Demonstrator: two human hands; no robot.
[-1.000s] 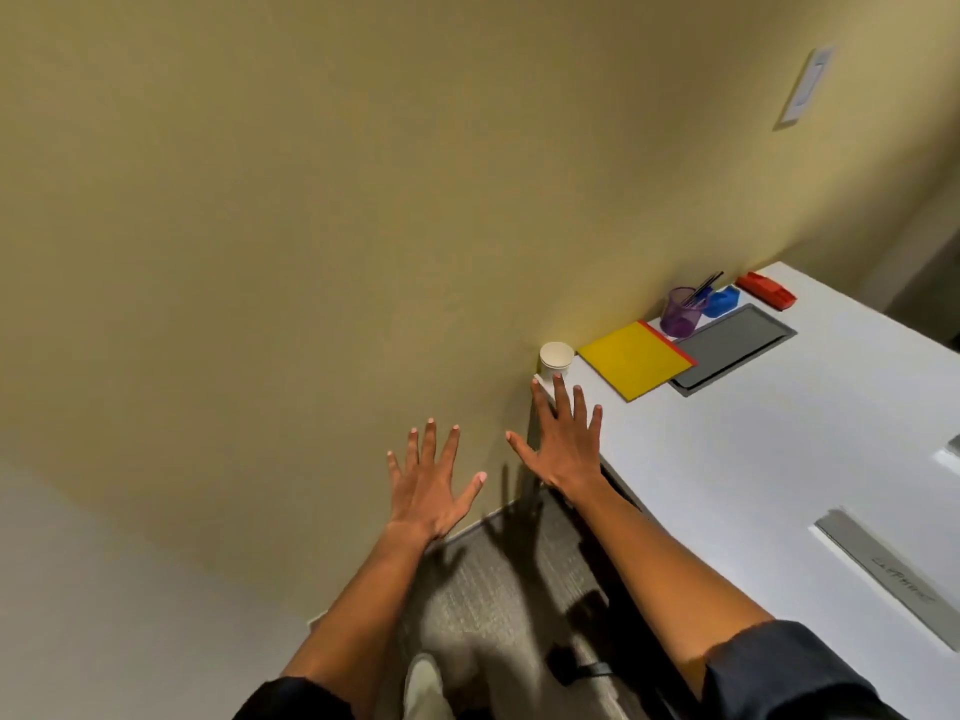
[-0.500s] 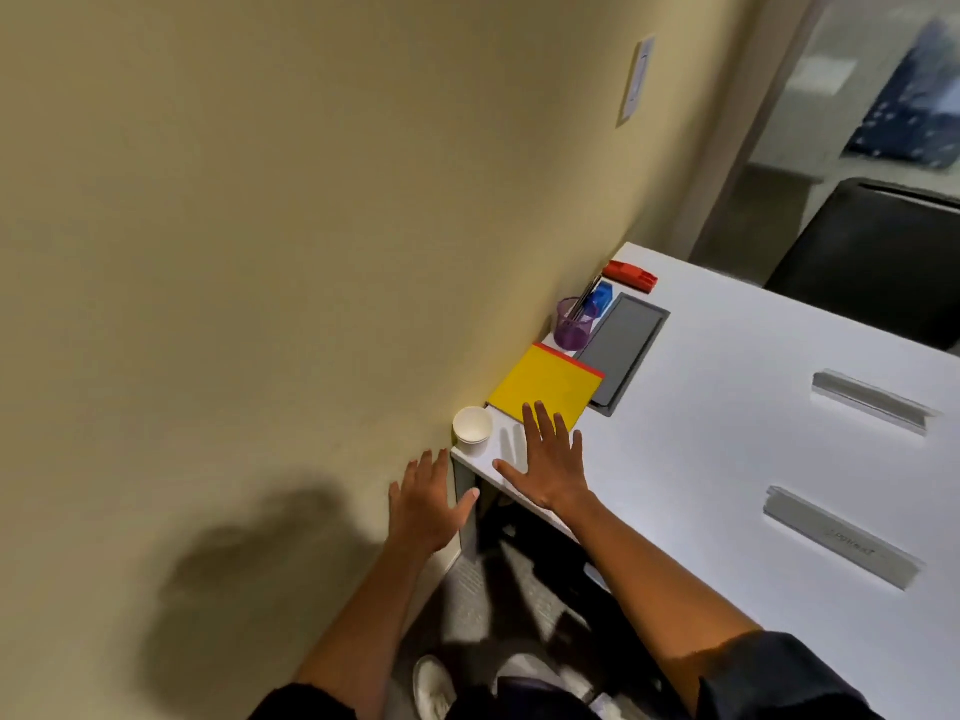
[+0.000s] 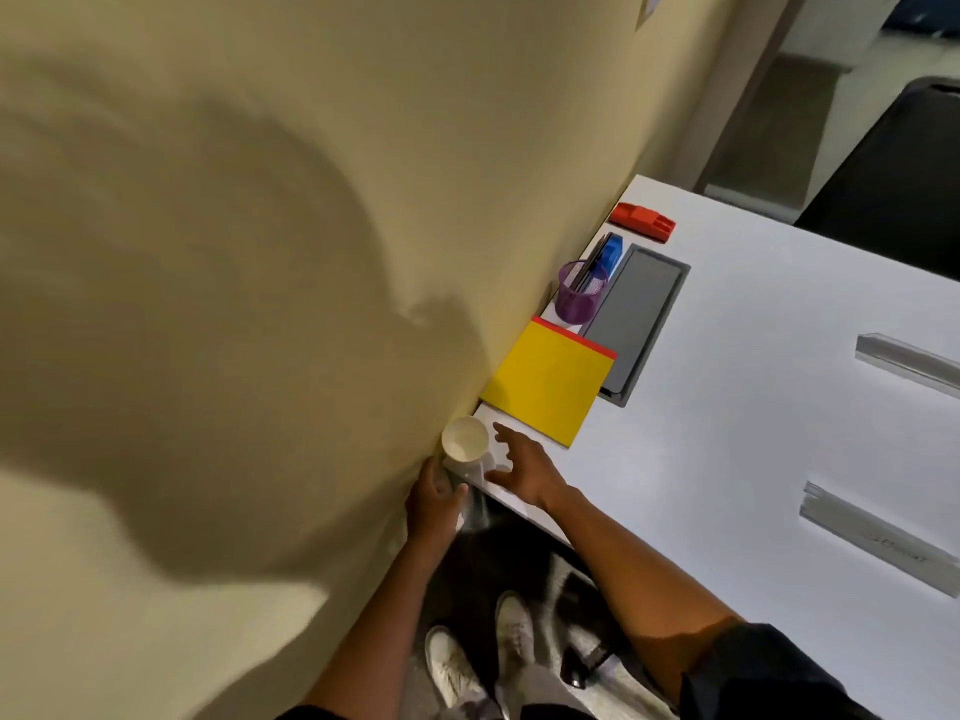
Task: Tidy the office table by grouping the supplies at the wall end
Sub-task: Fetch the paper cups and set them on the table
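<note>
Left hand (image 3: 434, 504) had risen from below the table (image 3: 727, 459) corner to grasp the paper cup (image 3: 466, 443), right hand (image 3: 522, 467) released, fingers spread, lifted at its 4 o'clock, yellow notepad (image 3: 548, 387) unmoved.

Cup (image 3: 464, 439) at table (image 3: 727, 459) corner, beside notepad (image 3: 548, 384).

Both hands (image 3: 522, 472) at white cup (image 3: 464, 440); table (image 3: 727, 459) corner

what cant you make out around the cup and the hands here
Head view only:
- Left hand: at the table corner below the white cup; motion blur hides any grip.
- Right hand: fingertips blurred; contact with cup unclear.
- Purple pen holder: contents too small to identify.
</note>
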